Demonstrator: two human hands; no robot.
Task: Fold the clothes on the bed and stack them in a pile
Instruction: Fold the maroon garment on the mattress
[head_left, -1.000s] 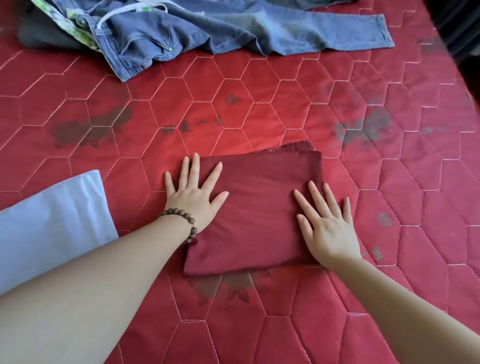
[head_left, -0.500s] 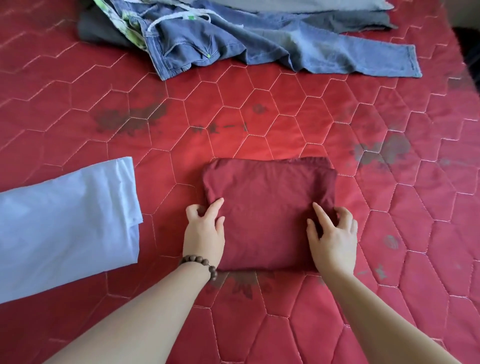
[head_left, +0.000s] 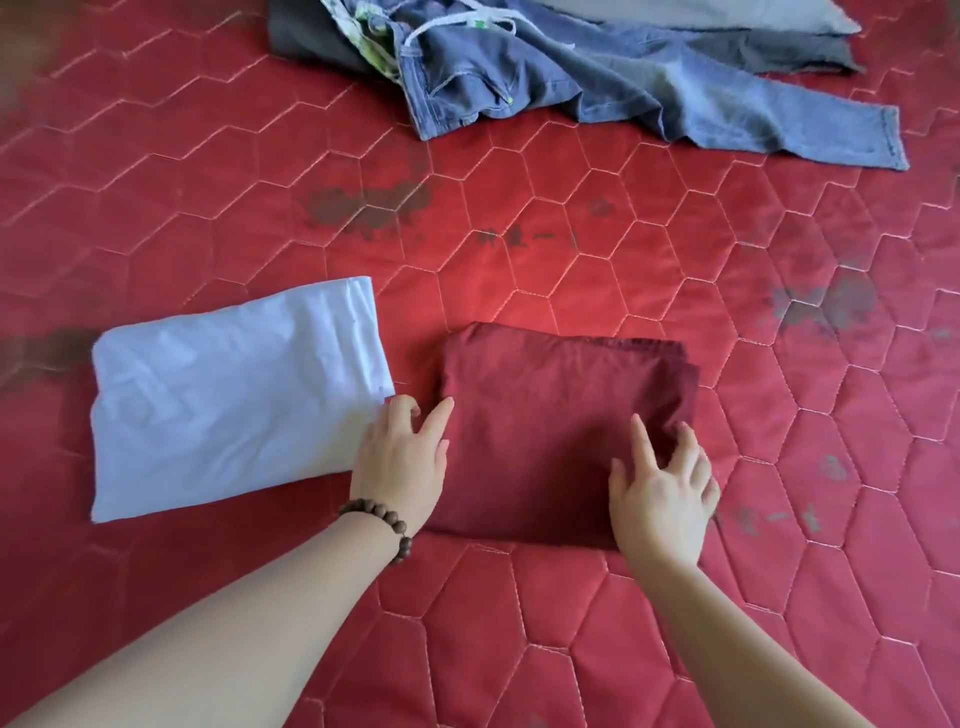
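Left hand (head_left: 402, 462): fingers curled round maroon fold's (head_left: 550, 415) 9 o'clock edge.
Right hand (head_left: 662, 493): fingers gripping its 3 o'clock edge.

A wide band of bare red quilted bedspread (head_left: 519, 260) lies open between the folded maroon garment (head_left: 550, 431) and the rumpled jeans (head_left: 597, 88) heaped at the far edge. To the left, a folded white garment (head_left: 228, 395) sits just beside the maroon one (only a narrow gap). The bedspread to the right and nearer the person is open.
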